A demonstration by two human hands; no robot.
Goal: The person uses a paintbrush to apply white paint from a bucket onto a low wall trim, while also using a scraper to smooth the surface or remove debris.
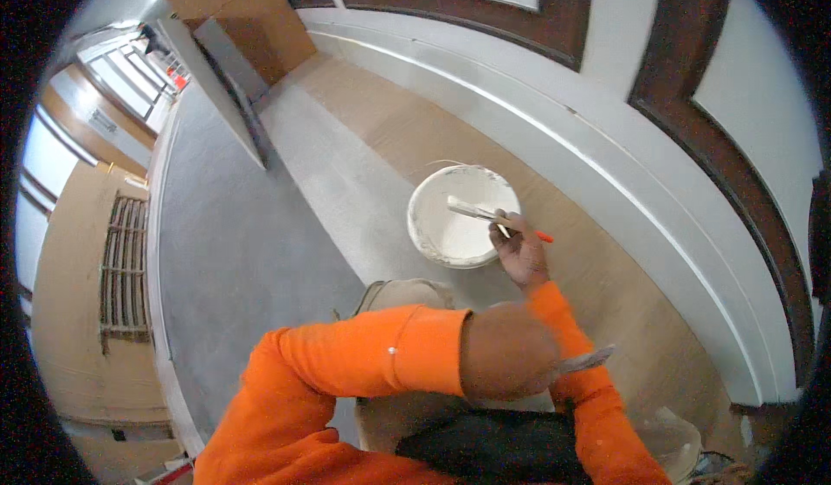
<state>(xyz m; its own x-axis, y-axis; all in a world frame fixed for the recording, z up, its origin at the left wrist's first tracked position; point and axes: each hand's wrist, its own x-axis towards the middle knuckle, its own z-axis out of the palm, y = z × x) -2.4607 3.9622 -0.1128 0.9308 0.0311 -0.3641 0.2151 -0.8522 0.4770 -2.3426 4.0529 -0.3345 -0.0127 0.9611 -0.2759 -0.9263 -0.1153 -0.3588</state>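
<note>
white bucket (pixel 415 228), just one, right grip (pixel 519 250) pinching one brush (pixel 472 210), left grip (pixel 511 353) clasping one blurred tool (pixel 589 360)

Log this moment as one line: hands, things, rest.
left hand: around blurred grey tool | right hand: grips paintbrush, tip over white bucket | rest: brown floor strip, dark-trimmed white wall

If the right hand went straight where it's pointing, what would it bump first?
The right hand would probably meet the white bucket first, with its paintbrush over the opening. How high they are is hard to tell.
</note>
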